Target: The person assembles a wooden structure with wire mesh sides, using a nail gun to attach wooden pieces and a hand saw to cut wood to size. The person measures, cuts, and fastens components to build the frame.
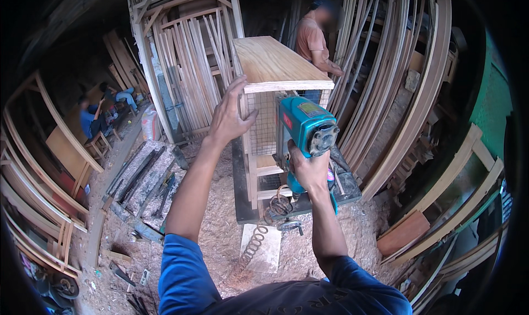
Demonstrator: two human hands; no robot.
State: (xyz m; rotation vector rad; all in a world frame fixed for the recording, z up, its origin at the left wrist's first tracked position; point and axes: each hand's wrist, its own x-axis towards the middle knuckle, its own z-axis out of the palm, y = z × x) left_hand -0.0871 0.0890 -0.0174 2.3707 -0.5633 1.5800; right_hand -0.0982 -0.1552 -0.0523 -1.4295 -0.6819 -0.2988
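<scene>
A wooden cabinet (285,58) with a plywood top and wire mesh (261,120) in its frame stands before me. My left hand (231,114) grips its near left upright just under the top, thumb apart from the fingers. In my right hand (307,169) is the handle of a teal nail gun (304,118), raised in front of the right part of the cabinet. The gun's body hides where its nose points. A coiled air hose (254,243) hangs below it toward the floor.
A dark workbench (347,185) supports the cabinet. Behind it a person in an orange shirt (312,39) stands near long boards (380,78). Two people (93,119) sit at far left. A low wooden stand with tools (144,177) is at left; shavings cover the floor (209,265).
</scene>
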